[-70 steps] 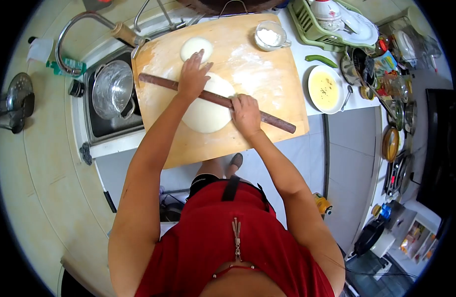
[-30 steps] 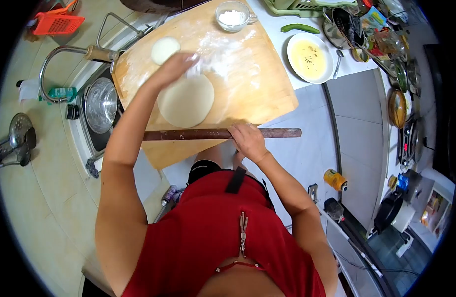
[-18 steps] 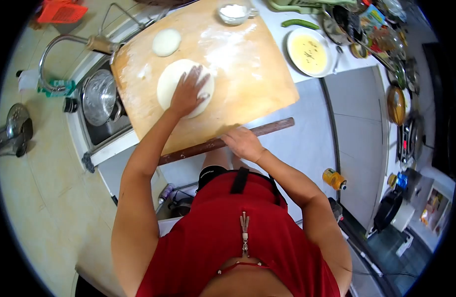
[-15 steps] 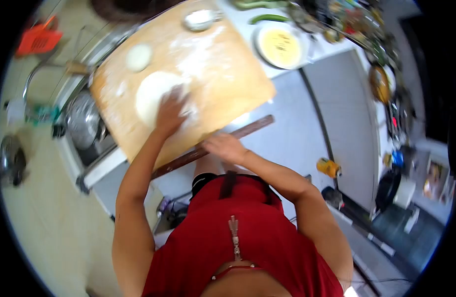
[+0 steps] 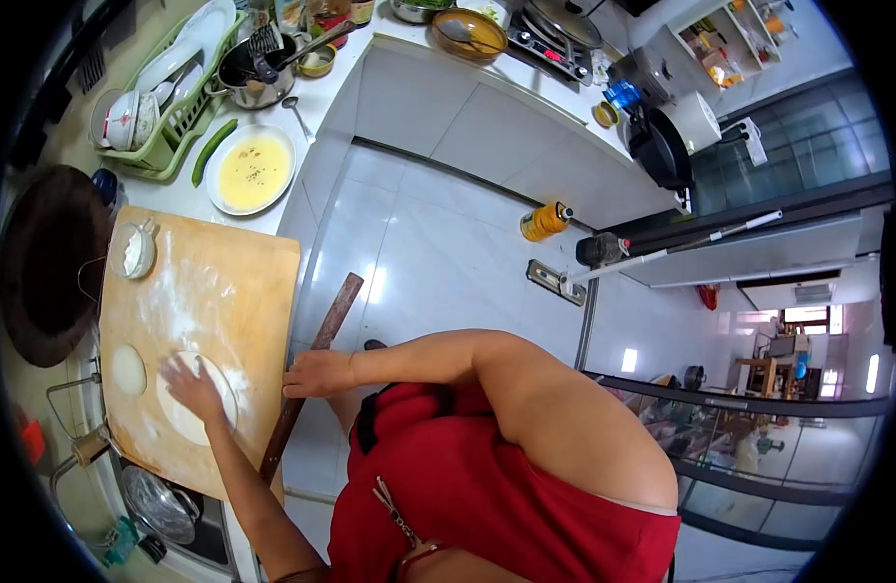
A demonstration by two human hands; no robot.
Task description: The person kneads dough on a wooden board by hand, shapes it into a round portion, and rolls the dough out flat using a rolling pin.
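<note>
My left hand [image 5: 193,389] lies open, its fingers spread on a flattened round of dough [image 5: 179,420]. In my right hand [image 5: 317,374] is a long dark wooden rolling pin [image 5: 337,309], gripped near its middle and slanting along the board's near edge. The dough rests on a floured wooden board [image 5: 258,291]. A smaller round of dough [image 5: 128,370] sits beyond it, close to the board's far edge. At one corner of the board stands a glass cup of flour [image 5: 135,253].
A plate of yellow liquid [image 5: 252,170] and a green pepper [image 5: 213,154] are beside the board. Further off are a green dish rack [image 5: 181,126] and a pot [image 5: 257,89]. A sink [image 5: 210,530] adjoins the board. On the floor stands an orange bottle [image 5: 545,222].
The view has swung to the right, bringing more of the kitchen into sight. My left hand stays on the dough; my right hand still grips the rolling pin.
</note>
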